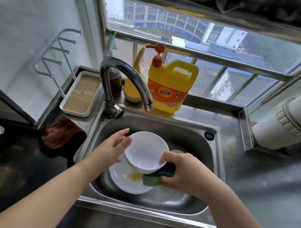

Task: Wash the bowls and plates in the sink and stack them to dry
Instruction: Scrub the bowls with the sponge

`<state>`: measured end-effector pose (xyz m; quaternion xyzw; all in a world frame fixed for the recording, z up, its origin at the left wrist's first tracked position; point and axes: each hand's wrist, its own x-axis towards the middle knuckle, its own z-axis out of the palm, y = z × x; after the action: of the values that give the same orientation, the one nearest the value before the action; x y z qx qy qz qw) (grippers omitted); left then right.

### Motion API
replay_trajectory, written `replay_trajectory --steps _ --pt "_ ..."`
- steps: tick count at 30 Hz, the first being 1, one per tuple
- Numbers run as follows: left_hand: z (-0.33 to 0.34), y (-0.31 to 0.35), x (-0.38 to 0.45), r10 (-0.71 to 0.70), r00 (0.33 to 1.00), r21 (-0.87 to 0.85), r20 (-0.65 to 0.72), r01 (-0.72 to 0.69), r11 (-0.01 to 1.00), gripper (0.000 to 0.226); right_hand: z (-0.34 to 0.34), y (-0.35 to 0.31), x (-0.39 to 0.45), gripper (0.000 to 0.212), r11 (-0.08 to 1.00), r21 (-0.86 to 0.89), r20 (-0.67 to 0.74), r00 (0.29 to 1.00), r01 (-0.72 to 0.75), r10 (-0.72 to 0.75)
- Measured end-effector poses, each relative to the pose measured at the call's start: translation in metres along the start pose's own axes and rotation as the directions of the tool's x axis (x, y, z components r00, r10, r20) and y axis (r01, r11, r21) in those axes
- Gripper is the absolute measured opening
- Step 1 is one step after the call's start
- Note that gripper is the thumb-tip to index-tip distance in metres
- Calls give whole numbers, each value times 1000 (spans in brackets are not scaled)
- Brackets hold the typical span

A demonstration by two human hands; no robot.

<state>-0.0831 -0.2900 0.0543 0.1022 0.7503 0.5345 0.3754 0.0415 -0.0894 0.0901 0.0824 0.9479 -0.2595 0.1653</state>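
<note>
Bowl (146, 151) over sink (153, 210): R grip (182, 171) pinches rim w/ sponge (154, 178), L grip (112, 147) released.

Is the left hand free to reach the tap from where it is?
Probably yes: the left hand is open beside the bowl, holding nothing, and nothing stands between it and the tap behind.

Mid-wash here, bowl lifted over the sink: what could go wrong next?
The white bowl is held above the sink mostly by the right hand, which also grips the green sponge; the left hand is open beside it. If wet, it might slip onto the stained plate below and chip.
</note>
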Motion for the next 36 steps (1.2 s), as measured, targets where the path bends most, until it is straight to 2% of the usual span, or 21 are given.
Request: replay_trajectory --steps 1,3,5,7,8,11,14,15,16,19,21,22,24,25,28,30,32,35,36 --pt "-3 -2 0 151 988 159 13 -151 976 86 -1 1 0 35 1000 23 11 1000 -12 12" --pt "-6 -3 -1 351 927 412 135 -374 831 75 -3 1 1 33 999 48 22 999 -26 25" --pt "-5 0 -2 471 857 545 210 -503 671 59 -6 1 1 30 997 53 25 999 -47 46" --pt "-3 -2 0 607 752 646 258 -601 470 47 -10 0 1 27 994 84 23 997 -73 72" --pt "0 -1 0 629 722 657 287 -627 419 40 -13 0 0 25 991 110 18 997 -79 78" --pt "10 0 3 632 696 610 341 -675 414 26 -17 -2 0 20 984 158 9 997 -82 81" --pt "20 1 6 655 672 620 346 -688 378 24 -18 -3 1 20 977 195 6 996 -85 85" --pt "22 3 6 654 678 617 335 -682 392 24 -18 -2 0 23 975 206 9 996 -86 86" --pt "23 5 6 636 707 596 309 -665 450 23 -18 -1 -1 27 968 233 23 996 -93 90" --pt "26 11 3 475 859 403 193 -511 759 17 -20 5 -10 52 906 406 66 993 -120 101" --pt "27 14 -1 334 937 166 105 -348 923 21 -22 9 -17 52 861 504 -48 993 -65 103" --pt "28 16 -2 266 962 52 61 -269 962 21 -23 9 -21 51 843 538 -142 983 -23 117" --pt "32 18 -4 154 988 -81 11 -153 985 20 -21 6 -22 55 838 545 -267 953 25 145" --pt "36 20 -6 116 993 -129 10 -114 985 20 -17 0 -21 57 867 498 -267 954 14 138" --pt "48 25 -12 91 995 -254 34 -80 964 19 6 -25 -12 58 966 255 -207 974 -38 93" --pt "53 27 -14 98 994 -303 37 -82 949 20 17 -33 -2 54 980 198 -309 946 -37 98" --pt "56 26 -17 100 995 -314 16 -90 945 19 19 -25 10 50 964 261 -403 901 -56 161" --pt "58 27 -20 133 991 -309 -25 -134 942 19 11 -8 25 46 835 546 -407 848 -72 339" --pt "58 29 -19 143 989 -314 -39 -148 938 20 11 -7 25 44 812 580 -415 836 -61 360"
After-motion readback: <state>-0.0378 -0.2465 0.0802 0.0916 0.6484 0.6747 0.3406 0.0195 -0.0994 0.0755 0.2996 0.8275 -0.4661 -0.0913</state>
